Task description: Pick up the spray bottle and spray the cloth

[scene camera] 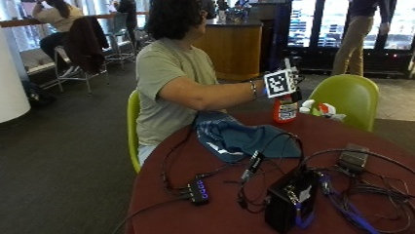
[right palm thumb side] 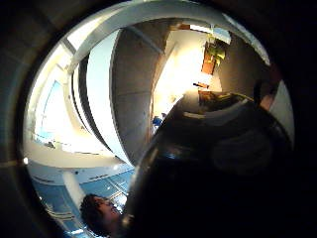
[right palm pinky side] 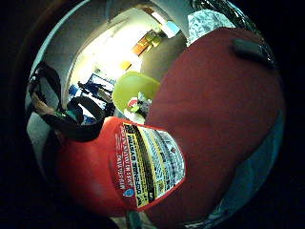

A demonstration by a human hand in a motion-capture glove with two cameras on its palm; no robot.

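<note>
Daylight is pouring in from the windows (scene camera: 311,24) behind the person, leaving the red bench (scene camera: 214,204) evenly and softly lit. In the palm views, the bright room is glaring white beyond the fingers, while the spray bottle (right palm pinky side: 124,167) nearest them is lying in shadow, bulging and curving toward the edges.

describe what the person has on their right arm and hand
The right hand wears a black glove. The forearm is bare, with a thin bracelet at the wrist, and the short sleeve of a light olive t-shirt covers the upper arm.
</note>
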